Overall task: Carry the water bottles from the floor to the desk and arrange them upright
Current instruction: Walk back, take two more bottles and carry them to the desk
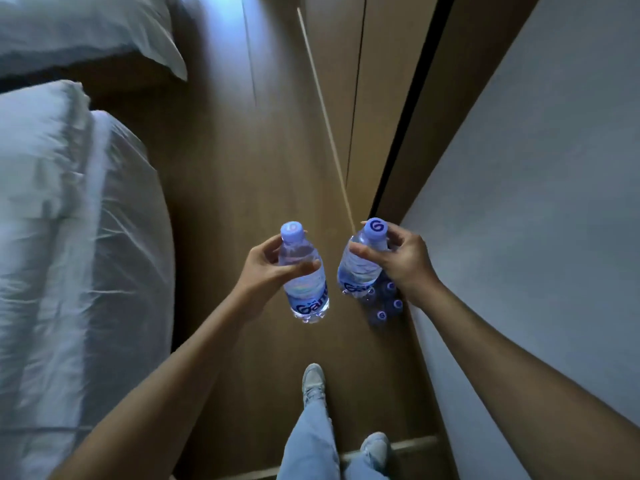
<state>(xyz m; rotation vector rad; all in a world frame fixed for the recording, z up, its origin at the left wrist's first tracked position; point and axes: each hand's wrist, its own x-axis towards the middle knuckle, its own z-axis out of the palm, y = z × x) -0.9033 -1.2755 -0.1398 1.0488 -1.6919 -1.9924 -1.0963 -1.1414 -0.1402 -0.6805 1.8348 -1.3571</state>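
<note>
Fingers of my left hand curl round one water bottle, held upright; my right hand grips a second bottle near its cap, tilted. Both are above the wooden floor. More bottles stand against the pale panel edge. Bed on my left; a floor lane lies between.

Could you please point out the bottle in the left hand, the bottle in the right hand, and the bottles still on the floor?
left-hand bottle (304, 282), head view, clear body.
right-hand bottle (358, 268), head view, clear body.
floor bottles (382, 315), head view, one cap.
</note>
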